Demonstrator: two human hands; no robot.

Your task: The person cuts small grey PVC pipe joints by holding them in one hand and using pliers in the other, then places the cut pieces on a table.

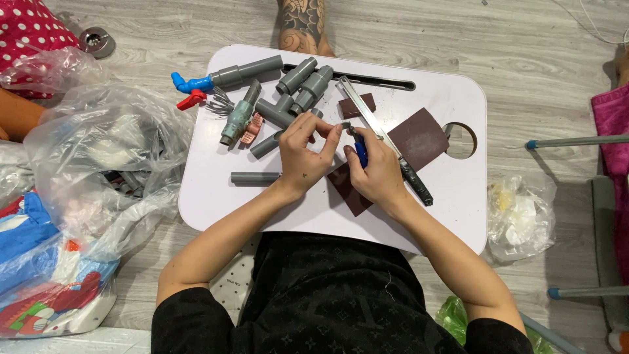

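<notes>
A white rounded lap surface (452, 216) rests on a grey wood-grain floor (544, 39), with crumpled clear plastic bags (105, 151) heaped off its left edge. Along the far edge a cluster of grey plastic pipe fittings (295, 92) is gathered, one fitted with a blue tap (187, 83), and a loose red tap handle (192, 99) lies at the far left corner. A sheet of dark brown sandpaper (419, 137) is spread right of centre, and a slim hacksaw with a black handle (386, 141) is laid diagonally across it. A short grey pipe offcut (254, 177) lies near the left edge.

At the middle of the surface, the left hand (303, 154) is held with its fingers pinching a small grey plastic piece (344, 124) by thumb and forefinger. The right hand (379, 172) is closed around a blue-handled tool (360, 154), whose tip is set against that piece; what kind of tool it is cannot be told.

The work appears to be trimming or cleaning the small piece. It would be done best with the piece gripped firmly close to the worked edge, the tool moved in short, light strokes directed away from the holding fingertips, and both wrists steadied low over the surface.
</notes>
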